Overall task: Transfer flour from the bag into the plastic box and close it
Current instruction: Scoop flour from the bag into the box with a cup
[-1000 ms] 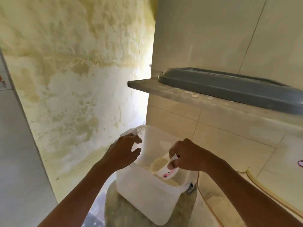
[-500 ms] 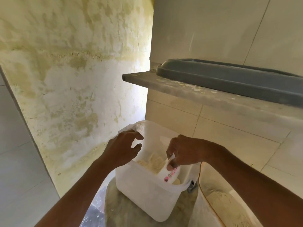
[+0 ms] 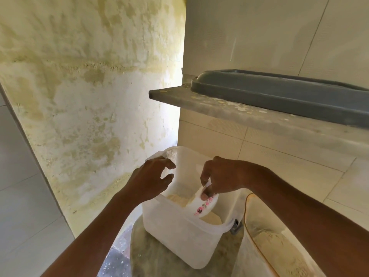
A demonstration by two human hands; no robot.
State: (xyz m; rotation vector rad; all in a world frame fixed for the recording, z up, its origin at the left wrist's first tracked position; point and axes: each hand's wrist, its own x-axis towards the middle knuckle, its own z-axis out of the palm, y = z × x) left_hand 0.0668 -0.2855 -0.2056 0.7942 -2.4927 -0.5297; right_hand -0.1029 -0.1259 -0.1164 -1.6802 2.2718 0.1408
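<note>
A translucent plastic box stands open on a round stone surface, with pale flour lying in its bottom. My right hand pinches a small white bowl with a pink flower pattern, tipped over the inside of the box. My left hand hovers at the box's left rim with fingers loosely curled, holding nothing. The flour bag stands open at the lower right beside the box, flour visible inside. A grey lid lies on the shelf above.
A grey stone shelf juts out above the box at the right. A stained yellow wall closes the left side, a tiled wall the back. The round stone surface sits under the box.
The view has dropped a little, bringing the flour bag into sight. The bowl has tipped further over and its flour has gone into the box. My left hand stays by the rim.
</note>
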